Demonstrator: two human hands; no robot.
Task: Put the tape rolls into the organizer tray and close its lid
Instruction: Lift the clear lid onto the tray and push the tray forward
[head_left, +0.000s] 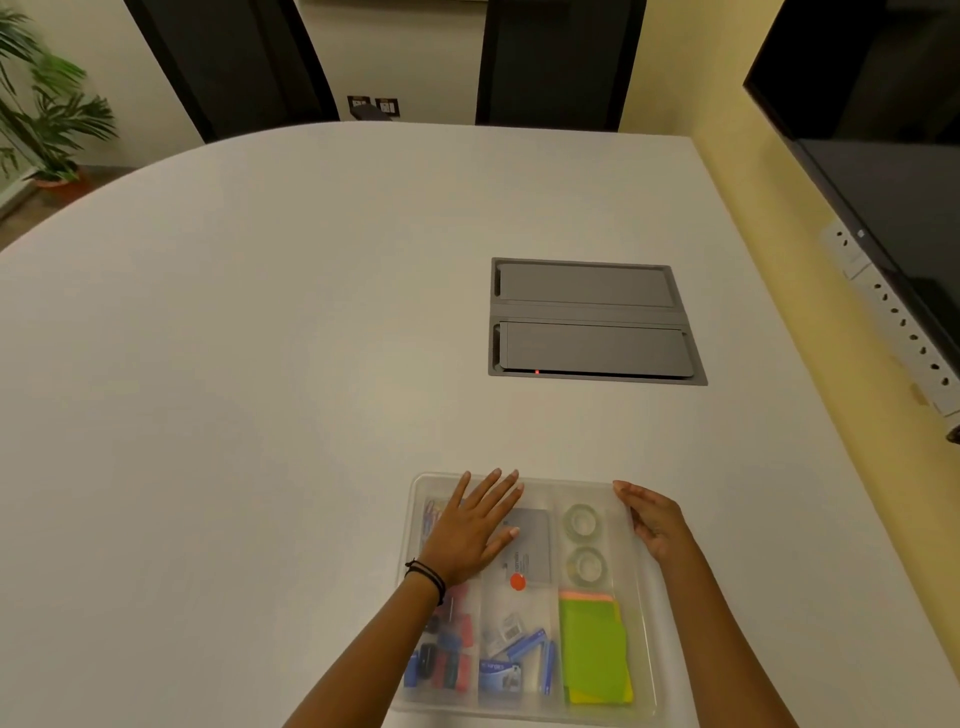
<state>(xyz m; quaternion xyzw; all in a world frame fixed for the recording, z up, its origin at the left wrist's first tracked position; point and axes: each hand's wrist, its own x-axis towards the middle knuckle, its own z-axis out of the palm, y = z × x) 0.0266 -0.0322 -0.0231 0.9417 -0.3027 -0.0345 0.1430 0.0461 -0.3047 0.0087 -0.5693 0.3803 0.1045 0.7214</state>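
Observation:
A clear plastic organizer tray lies at the near edge of the white table, with its translucent lid lying flat over it. Two clear tape rolls sit one behind the other in the far right compartment, seen through the lid. My left hand rests flat with spread fingers on the lid's far left part. My right hand touches the lid's far right edge, fingers slightly curled along the rim.
Through the lid I see green and pink sticky notes, blue staple boxes, clips and a grey card with a red dot. A grey cable hatch is set into the table beyond. A wall screen hangs at right.

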